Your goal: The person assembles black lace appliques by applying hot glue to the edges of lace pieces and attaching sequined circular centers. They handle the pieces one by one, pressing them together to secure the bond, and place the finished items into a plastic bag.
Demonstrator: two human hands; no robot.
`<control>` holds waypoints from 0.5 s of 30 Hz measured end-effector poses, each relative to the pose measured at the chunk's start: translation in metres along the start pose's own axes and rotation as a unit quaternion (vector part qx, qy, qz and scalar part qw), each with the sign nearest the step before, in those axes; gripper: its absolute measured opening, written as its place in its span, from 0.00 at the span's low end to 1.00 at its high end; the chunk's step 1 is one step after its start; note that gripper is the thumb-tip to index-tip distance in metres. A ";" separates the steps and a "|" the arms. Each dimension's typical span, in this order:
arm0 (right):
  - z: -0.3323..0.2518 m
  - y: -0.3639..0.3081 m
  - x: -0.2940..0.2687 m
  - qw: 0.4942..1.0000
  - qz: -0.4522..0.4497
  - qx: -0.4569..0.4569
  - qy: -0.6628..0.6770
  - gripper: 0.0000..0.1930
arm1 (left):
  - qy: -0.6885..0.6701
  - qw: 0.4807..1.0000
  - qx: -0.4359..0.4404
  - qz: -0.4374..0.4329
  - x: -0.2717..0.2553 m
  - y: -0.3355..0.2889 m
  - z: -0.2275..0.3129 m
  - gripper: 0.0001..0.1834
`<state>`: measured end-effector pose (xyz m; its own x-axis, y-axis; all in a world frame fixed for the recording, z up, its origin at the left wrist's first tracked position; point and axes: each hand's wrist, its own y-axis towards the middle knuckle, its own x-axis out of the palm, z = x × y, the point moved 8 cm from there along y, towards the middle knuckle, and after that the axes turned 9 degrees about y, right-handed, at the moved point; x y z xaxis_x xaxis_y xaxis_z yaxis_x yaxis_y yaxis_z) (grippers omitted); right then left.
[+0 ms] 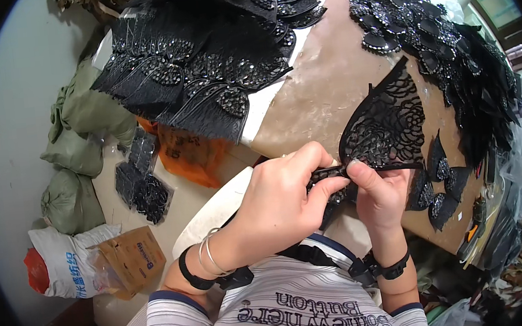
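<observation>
A triangular piece of black lace with a dark corded edge fans up and to the right from between my hands. My left hand pinches a narrow, shiny strip at its lower left corner between thumb and fingertips. Pressed close beside it, my right hand grips the same corner, its thumb on top and the fingers mostly hidden beneath the lace. More dark beaded material shows below the pinch, partly covered by my hands. Whether a needle or thread is between the fingertips is too small to tell.
Black beaded lace pieces overhang the table's left side. A brown sheet covers the tabletop, with a dark sequined heap and small leaf-shaped appliques on it. Orange-handled snips lie at the right edge. Green sacks stand on the floor.
</observation>
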<state>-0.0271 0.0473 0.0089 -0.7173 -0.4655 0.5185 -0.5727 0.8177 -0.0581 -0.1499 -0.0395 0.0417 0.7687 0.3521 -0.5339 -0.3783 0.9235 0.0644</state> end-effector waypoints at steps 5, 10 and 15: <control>0.008 0.005 0.004 0.985 -0.070 0.146 0.063 0.20 | -0.093 0.989 -0.084 -0.082 0.001 -0.003 -0.017 0.10; 0.005 0.013 0.010 0.986 -0.060 0.152 0.020 0.12 | -0.202 0.960 -0.135 -0.142 0.014 -0.004 -0.027 0.09; 0.007 0.016 0.011 0.990 -0.026 0.131 -0.046 0.06 | -0.175 0.973 -0.073 -0.129 0.016 -0.001 -0.032 0.10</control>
<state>-0.0469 0.0531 0.0080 -0.7104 -0.5427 0.4481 -0.6843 0.6813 -0.2597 -0.1539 -0.0397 0.0060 0.9669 0.1654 -0.1942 -0.1990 0.9654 -0.1684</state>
